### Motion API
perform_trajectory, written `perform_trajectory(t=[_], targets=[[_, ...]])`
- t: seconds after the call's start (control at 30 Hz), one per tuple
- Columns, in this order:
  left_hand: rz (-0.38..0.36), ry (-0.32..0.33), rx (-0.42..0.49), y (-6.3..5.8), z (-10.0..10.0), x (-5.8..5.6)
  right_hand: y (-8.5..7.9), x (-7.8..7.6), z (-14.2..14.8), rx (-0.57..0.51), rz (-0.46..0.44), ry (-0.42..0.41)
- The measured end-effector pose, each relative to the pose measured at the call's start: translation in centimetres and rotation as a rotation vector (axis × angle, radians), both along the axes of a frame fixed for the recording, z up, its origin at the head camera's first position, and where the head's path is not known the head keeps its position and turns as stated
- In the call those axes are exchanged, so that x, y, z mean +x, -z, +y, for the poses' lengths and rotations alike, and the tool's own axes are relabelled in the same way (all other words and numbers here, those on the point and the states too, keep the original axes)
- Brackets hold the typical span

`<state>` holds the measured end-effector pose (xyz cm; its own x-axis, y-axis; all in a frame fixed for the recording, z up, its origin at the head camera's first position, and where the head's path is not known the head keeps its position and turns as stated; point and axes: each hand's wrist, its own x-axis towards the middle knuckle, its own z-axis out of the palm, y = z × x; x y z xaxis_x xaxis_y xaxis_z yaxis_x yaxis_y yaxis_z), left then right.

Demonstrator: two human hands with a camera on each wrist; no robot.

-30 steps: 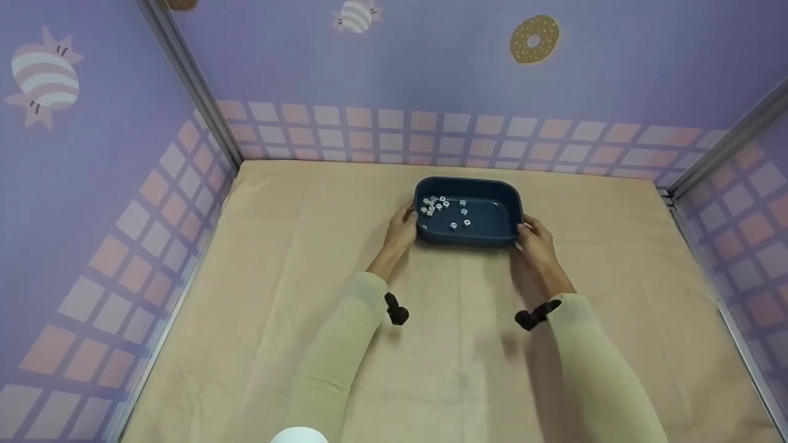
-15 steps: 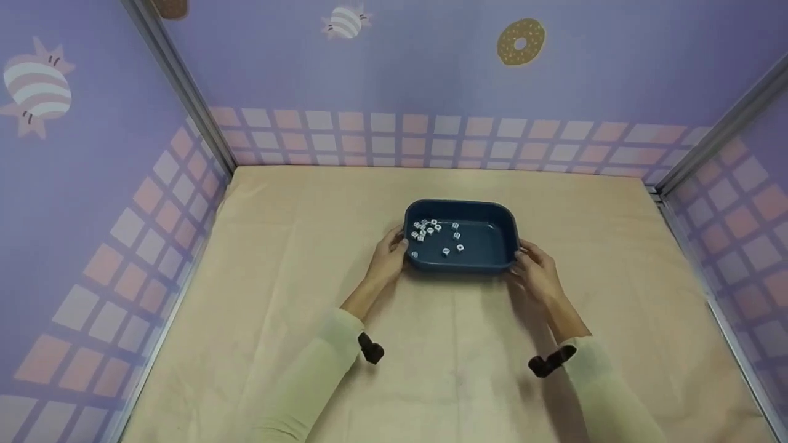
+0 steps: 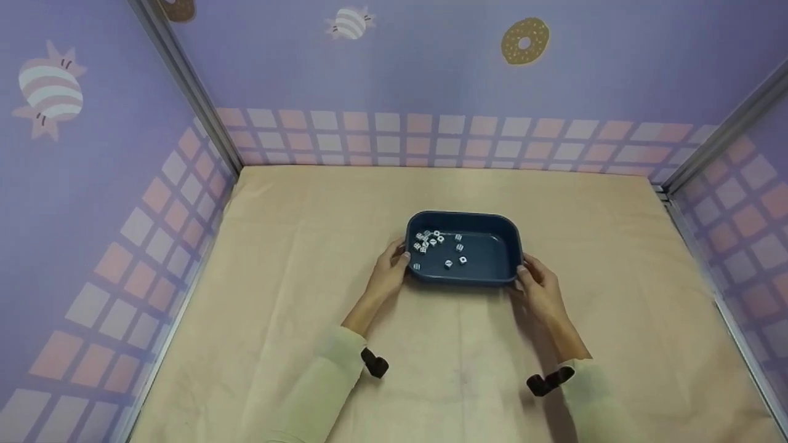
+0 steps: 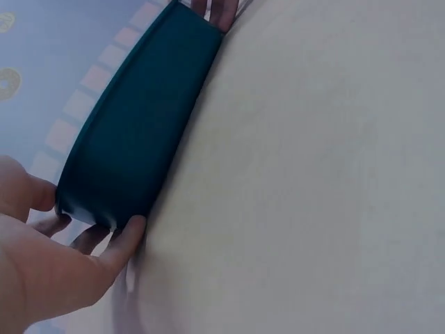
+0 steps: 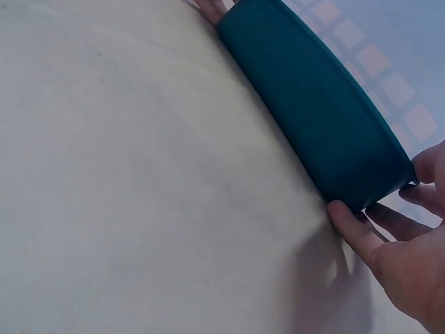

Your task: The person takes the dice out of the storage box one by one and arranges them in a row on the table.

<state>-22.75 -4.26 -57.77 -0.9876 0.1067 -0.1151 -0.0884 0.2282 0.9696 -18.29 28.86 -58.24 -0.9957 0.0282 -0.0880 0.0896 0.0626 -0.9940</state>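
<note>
A dark blue rectangular tray (image 3: 492,252) with rounded corners sits between both hands near the middle of the table. Several small white dice (image 3: 433,242) lie inside it, most of them clustered toward the left end. My left hand (image 3: 388,271) grips the tray's left end, thumb at the rim and fingers along the side and lower edge. On the opposite end, my right hand (image 3: 539,288) holds it the same way. In the left wrist view the tray's outer wall (image 4: 139,118) shows with fingers under its lower edge; the dice are hidden there.
A beige cloth (image 3: 308,246) covers the table. Purple walls (image 3: 431,61) with a checked band stand at the back and both sides, joined by metal corner posts (image 3: 191,86). Black wrist mounts (image 3: 374,363) sit at both cuffs.
Both hands have drawn the tray toward the person, away from the back wall. The dice keep about the same layout inside it, and the grip at both ends is unchanged.
</note>
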Motion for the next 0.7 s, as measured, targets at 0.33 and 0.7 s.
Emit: perform_trajectory(t=[0.33,0.7], targets=[[-0.063,0.041,0.078,-0.65,-0.15,-0.16,0.24,0.16,-0.26,-0.049,-0.014,0.020],[-0.093,0.012,0.167,-0.45,0.09,-0.20,0.68,0.13,-0.54,0.017,0.023,0.031]])
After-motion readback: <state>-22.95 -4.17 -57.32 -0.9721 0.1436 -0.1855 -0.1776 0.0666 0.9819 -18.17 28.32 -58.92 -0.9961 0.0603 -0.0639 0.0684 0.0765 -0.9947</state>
